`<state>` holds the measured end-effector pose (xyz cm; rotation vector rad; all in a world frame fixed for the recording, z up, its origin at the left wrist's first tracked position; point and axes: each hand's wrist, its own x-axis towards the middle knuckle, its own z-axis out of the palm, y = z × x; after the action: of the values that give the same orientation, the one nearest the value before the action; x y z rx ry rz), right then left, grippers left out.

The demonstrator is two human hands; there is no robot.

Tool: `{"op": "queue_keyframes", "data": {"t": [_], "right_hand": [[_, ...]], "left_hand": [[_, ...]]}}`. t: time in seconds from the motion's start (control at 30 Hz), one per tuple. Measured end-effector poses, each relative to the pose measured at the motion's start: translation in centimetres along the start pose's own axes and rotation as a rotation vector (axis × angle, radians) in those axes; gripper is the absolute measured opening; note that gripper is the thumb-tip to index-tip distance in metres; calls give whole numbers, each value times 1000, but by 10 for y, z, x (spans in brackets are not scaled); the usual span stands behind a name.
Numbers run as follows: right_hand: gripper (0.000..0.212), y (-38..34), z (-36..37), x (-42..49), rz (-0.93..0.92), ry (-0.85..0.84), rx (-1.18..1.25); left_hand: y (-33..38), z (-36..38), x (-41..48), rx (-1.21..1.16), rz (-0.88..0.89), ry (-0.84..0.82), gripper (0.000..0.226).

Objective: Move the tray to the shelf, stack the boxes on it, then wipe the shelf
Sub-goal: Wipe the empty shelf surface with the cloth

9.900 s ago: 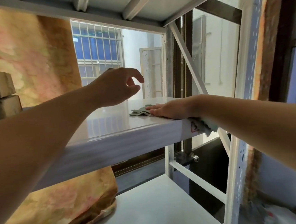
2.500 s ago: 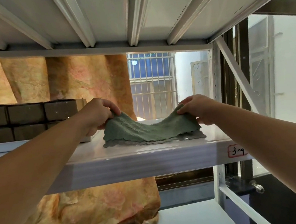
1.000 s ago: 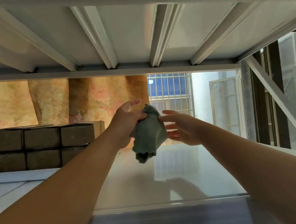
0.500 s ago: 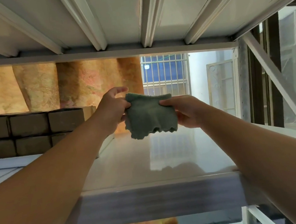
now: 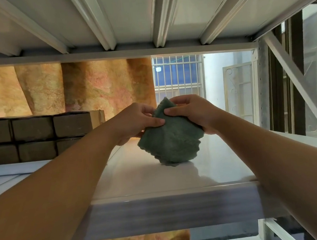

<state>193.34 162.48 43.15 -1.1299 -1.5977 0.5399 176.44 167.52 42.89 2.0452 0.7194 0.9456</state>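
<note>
1. Both arms reach out over the white metal shelf (image 5: 207, 173), and both hands meet on one thing: a green cloth (image 5: 170, 142).
2. The left hand (image 5: 134, 122) is closed on the cloth's upper left side, thumb lying across the front of the fabric and fingers curled behind it.
3. The right hand (image 5: 190, 113) grips the upper right side, thumb pressed on the front face, fingers wrapped round the back edge.
4. The cloth is folded into a thick pad with a peak poking up between the two hands; its scalloped edges hang down.
5. The cloth's lowest corner touches the glossy shelf surface, or sits just above it; I cannot tell which. A dark shadow lies right under it.
6. Over on the left of the same shelf, the brown cardboard boxes (image 5: 33, 137) stand stacked two rows high, three visible across, edges lined up.
7. They sit on a low white tray (image 5: 7, 169); only its rim shows beneath the bottom row.
8. The boxes are closed, so their contents are hidden.
9. The cloth is well apart from the stack, with bare shelf between.
10. Behind hangs an orange patterned curtain (image 5: 92, 83), beside it a barred window (image 5: 176, 75).
11. Overhead runs the ribbed underside of the upper shelf (image 5: 134, 15).
</note>
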Motion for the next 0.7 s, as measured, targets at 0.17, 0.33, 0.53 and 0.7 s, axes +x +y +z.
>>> {"op": "queue_keyframes", "data": {"t": [0.17,0.33,0.53,0.7], "right_hand": [[37,6,-9,1,213,-147,39],[37,8,-14,2,300,-79,154],[19,7,-20,3,223,162,401],[29,6,-22,4,161,95,447]], "left_hand": [[-1,-7,3,-152,66,185,11],[-3,-9,5,-251,73,238,10],[-1,1,3,-414,86,-1,29],[-2,0,4,-341,34,30,30]]}}
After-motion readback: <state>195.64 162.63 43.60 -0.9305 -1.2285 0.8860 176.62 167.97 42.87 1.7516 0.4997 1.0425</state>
